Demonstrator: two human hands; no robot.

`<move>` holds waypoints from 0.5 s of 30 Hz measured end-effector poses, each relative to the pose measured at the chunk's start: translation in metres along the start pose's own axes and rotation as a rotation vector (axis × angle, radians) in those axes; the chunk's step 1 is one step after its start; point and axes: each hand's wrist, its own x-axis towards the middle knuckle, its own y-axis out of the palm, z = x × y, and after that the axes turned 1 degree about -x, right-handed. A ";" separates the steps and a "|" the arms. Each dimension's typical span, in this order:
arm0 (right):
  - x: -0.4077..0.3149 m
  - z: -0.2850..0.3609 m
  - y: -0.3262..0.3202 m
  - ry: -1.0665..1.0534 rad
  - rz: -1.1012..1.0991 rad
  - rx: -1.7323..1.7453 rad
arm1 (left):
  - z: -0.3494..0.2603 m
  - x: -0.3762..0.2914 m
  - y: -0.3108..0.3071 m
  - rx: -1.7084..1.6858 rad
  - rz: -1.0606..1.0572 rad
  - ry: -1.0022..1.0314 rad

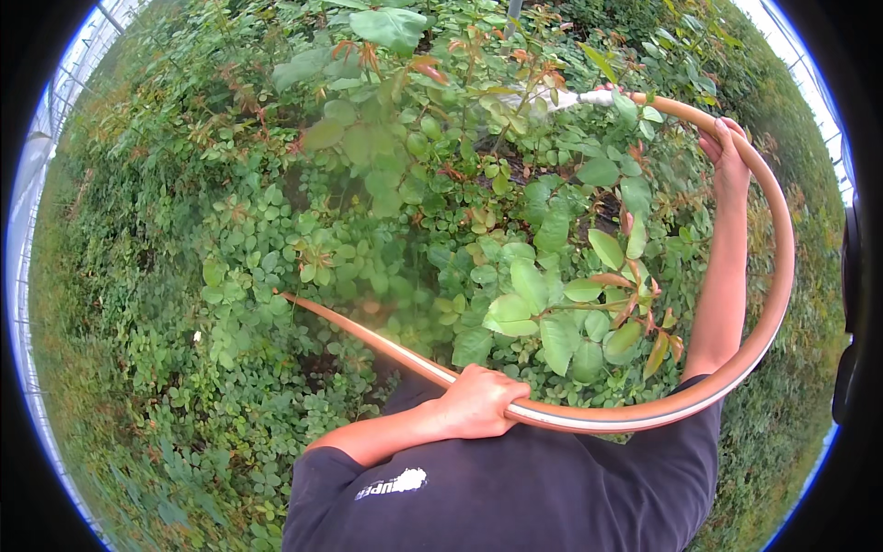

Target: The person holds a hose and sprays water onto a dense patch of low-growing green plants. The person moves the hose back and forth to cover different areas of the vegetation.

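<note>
An orange-brown garden hose [776,276] with a white stripe bends in a wide loop around my right side. Close to my chest, my left hand [483,401] is wrapped around it. Farther out at the upper right, my right hand [724,148] grips the hose behind its end. A whitish nozzle [597,98] caps that end and points left. Water [541,101] sprays from it into rose bushes [421,131]. Beyond my left hand the hose runs off to the left and disappears among leaves.
Dense rose foliage [172,276] surrounds me on all sides. A leafy stem [586,303] with reddish young leaves rises close before me, inside the hose loop. A grey post [512,21] stands at the top. Pale greenhouse framing [52,124] shows at the rim.
</note>
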 end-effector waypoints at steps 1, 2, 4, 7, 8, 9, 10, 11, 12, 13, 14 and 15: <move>-0.001 0.000 -0.008 0.000 -0.010 -0.018 | 0.000 0.000 0.002 0.006 0.017 0.004; -0.002 0.000 -0.017 0.000 -0.019 -0.035 | 0.000 0.000 0.004 0.013 0.035 0.008; -0.011 0.005 -0.027 -0.006 -0.007 -0.037 | -0.001 0.000 0.007 0.018 0.074 0.017; -0.017 0.007 -0.043 0.004 -0.027 -0.043 | -0.002 0.001 0.010 0.013 0.120 0.023; -0.020 0.008 -0.051 0.001 -0.044 -0.081 | -0.004 0.001 0.008 0.003 0.132 0.018; -0.024 0.011 -0.054 0.004 -0.056 -0.103 | -0.006 0.001 0.008 -0.006 0.140 0.015; -0.028 0.013 -0.057 0.006 -0.066 -0.125 | -0.006 0.000 0.009 -0.001 0.157 0.006; -0.030 0.015 -0.058 0.009 -0.076 -0.146 | -0.005 -0.002 0.011 0.003 0.174 -0.003; -0.031 0.015 -0.062 -0.005 -0.056 -0.167 | -0.005 -0.004 0.013 0.004 0.192 -0.012; -0.032 0.015 -0.066 -0.003 -0.067 -0.167 | -0.006 -0.004 0.014 0.002 0.199 -0.009; -0.035 0.015 -0.070 -0.001 -0.078 -0.166 | -0.006 -0.004 0.014 0.001 0.206 -0.006; -0.038 0.015 -0.071 0.002 -0.083 -0.163 | -0.007 -0.006 0.014 -0.001 0.208 -0.007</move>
